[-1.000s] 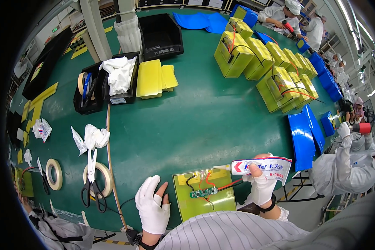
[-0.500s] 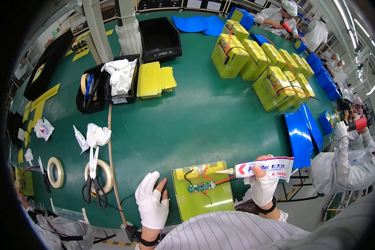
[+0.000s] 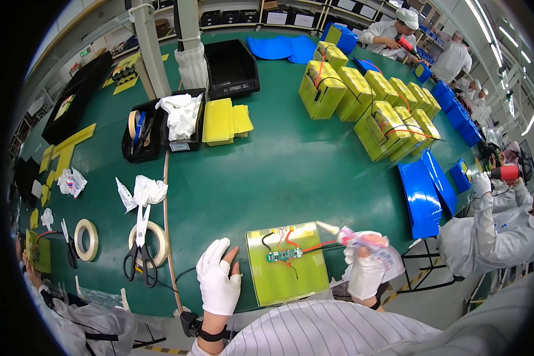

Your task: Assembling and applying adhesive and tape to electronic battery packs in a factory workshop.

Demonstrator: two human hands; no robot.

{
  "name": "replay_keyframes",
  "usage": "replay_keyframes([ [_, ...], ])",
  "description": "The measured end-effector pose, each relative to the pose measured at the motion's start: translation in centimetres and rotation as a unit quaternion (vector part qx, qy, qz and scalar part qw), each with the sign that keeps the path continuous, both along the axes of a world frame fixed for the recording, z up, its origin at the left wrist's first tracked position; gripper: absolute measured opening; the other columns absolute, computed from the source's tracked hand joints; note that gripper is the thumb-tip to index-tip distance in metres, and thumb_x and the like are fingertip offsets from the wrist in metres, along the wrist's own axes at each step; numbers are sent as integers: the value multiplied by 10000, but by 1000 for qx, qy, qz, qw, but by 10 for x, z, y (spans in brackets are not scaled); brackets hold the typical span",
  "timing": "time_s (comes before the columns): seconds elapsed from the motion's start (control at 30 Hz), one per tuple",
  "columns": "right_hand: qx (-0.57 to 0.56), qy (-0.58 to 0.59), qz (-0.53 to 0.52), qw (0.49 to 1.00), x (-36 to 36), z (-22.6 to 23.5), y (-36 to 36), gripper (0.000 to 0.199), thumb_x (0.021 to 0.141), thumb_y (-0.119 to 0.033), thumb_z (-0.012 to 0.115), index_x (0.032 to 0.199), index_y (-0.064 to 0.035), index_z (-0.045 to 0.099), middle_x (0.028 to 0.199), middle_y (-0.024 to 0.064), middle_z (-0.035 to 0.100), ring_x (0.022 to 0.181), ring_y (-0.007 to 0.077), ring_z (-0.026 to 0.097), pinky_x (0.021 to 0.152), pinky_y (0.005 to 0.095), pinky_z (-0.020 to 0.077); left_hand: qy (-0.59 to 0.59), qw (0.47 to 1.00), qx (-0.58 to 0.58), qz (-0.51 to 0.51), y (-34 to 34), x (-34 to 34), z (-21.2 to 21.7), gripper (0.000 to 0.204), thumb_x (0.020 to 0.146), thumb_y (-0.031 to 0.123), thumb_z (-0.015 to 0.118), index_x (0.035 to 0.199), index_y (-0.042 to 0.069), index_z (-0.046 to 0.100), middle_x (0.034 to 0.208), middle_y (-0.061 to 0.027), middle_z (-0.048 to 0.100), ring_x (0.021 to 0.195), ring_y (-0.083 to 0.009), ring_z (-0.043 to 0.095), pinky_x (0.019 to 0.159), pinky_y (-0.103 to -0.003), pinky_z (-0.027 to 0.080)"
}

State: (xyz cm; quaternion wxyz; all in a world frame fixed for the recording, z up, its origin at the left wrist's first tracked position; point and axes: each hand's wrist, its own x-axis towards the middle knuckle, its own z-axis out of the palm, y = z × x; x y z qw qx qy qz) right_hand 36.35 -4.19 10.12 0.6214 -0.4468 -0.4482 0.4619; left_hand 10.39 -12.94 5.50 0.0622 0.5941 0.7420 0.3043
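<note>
Carefully, you held the adhesive tube (image 3: 362,242) in your right hand (image 3: 371,273), fingers wrapped around it, nozzle over the yellow-green battery pack (image 3: 288,264) at the table's (image 3: 279,172) near edge; your left hand (image 3: 218,283) lay flat, fingers spread, beside it.

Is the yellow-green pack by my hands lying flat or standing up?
Flat: the yellow-green pack lies broad face up on the green table, its small circuit board and wires on top.

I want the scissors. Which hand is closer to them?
Left. The left hand rests flat just right of the scissors; the right hand, holding a tube, is farther right.
</note>
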Motion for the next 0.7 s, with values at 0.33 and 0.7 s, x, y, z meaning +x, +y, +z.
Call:
replay_keyframes([
  [0.33, 208, -296, 308, 880, -32, 10, -33, 322, 802, 18, 723, 1109, -80, 739, 1062, 175, 632, 864, 314, 661, 736, 326, 531, -417, 908, 40, -22, -42, -5, 28, 207, 873, 107, 678, 1063, 31, 709, 884, -87, 707, 772, -168, 670, 711, -287, 519],
  [0.7, 398, -332, 248, 819, -99, 28, -70, 368, 801, -9, 680, 1162, -82, 686, 1052, 115, 709, 891, 294, 687, 776, 375, 533, -751, 654, 91, 15, -84, 7, 10, 590, 959, 288, 668, 1407, -13, 432, 1223, -215, 634, 1089, -333, 658, 896, -452, 551],
])
